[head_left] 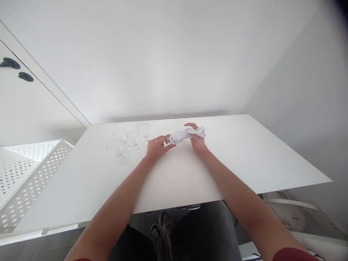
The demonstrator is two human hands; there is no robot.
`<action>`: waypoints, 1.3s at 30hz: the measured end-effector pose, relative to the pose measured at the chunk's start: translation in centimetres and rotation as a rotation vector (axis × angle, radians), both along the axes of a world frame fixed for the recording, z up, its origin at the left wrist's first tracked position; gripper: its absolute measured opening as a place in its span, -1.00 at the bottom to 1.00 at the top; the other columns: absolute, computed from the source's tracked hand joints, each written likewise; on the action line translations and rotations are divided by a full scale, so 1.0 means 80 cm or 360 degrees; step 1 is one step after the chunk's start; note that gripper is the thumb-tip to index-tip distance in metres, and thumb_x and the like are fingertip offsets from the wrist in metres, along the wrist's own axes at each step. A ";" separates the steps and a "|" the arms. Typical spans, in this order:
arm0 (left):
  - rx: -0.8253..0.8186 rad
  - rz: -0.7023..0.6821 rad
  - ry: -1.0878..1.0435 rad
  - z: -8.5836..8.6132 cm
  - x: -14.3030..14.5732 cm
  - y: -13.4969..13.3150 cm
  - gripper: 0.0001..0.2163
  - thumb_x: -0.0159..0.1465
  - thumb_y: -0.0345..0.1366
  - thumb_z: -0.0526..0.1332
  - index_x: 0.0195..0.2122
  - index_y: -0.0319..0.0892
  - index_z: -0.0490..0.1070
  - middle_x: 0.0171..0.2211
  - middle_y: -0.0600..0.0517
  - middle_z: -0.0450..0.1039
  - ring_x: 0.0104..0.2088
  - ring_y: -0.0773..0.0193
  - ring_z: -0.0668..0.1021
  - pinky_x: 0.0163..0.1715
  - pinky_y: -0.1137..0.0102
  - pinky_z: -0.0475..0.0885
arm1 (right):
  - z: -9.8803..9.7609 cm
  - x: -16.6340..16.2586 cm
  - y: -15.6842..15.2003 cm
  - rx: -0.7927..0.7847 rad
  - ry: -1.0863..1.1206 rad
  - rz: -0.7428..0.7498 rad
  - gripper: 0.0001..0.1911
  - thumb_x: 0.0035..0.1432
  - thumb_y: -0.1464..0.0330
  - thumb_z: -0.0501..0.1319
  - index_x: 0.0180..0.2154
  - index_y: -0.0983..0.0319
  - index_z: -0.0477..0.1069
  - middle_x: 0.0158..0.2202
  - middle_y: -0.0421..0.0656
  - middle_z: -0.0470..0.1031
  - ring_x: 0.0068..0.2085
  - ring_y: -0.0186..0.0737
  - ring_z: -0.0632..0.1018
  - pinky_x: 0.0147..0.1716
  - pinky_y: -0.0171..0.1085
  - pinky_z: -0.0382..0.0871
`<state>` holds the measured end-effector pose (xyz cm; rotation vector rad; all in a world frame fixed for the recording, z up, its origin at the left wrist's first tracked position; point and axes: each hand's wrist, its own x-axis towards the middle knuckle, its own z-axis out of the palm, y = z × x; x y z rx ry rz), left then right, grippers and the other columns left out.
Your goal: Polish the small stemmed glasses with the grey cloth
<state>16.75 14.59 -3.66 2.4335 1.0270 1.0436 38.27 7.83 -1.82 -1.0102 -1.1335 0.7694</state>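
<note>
Sideways glass (white cloth at mouth)

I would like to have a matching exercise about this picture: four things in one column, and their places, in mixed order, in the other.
Things
1. left hand
2. white cloth
3. standing glasses
4. shoes

Places
A. below the near edge of the table
B. at the stem end of the held glass
C. on the tabletop, to the left of both hands
D. in the right hand

Right pairs: 1-B, 2-D, 3-C, 4-A
</note>
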 end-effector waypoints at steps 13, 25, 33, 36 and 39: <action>-0.0004 -0.0021 -0.0068 -0.002 -0.001 0.004 -0.57 0.20 0.13 0.39 -0.03 0.00 0.66 -0.38 0.05 0.58 -0.51 0.35 0.46 -0.42 0.39 0.31 | 0.003 -0.006 -0.007 -0.0010 -0.0097 0.0128 -0.63 0.22 0.14 0.22 0.03 0.09 0.46 -0.11 -0.12 0.50 -0.14 -0.05 0.50 -0.07 -0.08 0.39; -0.0146 0.0032 -0.0254 -0.003 0.000 0.005 -0.56 0.20 0.11 0.40 -0.04 -0.08 0.66 -0.33 0.03 0.61 -0.50 0.37 0.47 -0.39 0.39 0.41 | -0.009 0.018 0.021 0.0018 0.0644 -0.0516 -0.69 0.04 0.13 0.28 -0.25 0.09 0.26 -0.15 -0.13 0.40 0.00 -0.03 0.53 -0.09 -0.07 0.47; -0.0163 -0.0040 -0.0257 -0.001 -0.002 0.007 -0.56 0.25 0.13 0.34 -0.07 -0.12 0.65 -0.42 0.03 0.56 -0.51 0.36 0.42 -0.40 0.38 0.40 | 0.014 -0.021 -0.006 -0.0089 0.0295 0.0437 -0.53 0.09 -0.14 0.29 -0.21 0.05 0.29 -0.05 -0.12 0.43 0.10 -0.04 0.47 0.05 -0.01 0.49; -0.0204 -0.0096 -0.0292 -0.001 -0.002 0.006 -0.53 0.23 0.15 0.35 -0.06 -0.14 0.65 -0.42 0.03 0.55 -0.51 0.36 0.40 -0.41 0.38 0.40 | 0.022 -0.017 -0.009 -0.0116 0.0482 0.0518 -0.38 0.19 -0.31 0.04 -0.10 0.04 0.37 0.13 -0.07 0.46 0.17 0.03 0.48 0.07 0.07 0.48; -0.0260 -0.0223 -0.0275 0.001 -0.003 0.003 -0.53 0.21 0.12 0.37 -0.03 -0.13 0.64 -0.41 0.04 0.55 -0.50 0.37 0.41 -0.40 0.39 0.41 | 0.021 -0.013 -0.004 -0.0208 0.0544 0.0476 -0.38 0.25 -0.23 0.05 0.03 0.06 0.45 0.16 -0.06 0.50 0.17 0.05 0.50 0.11 0.10 0.47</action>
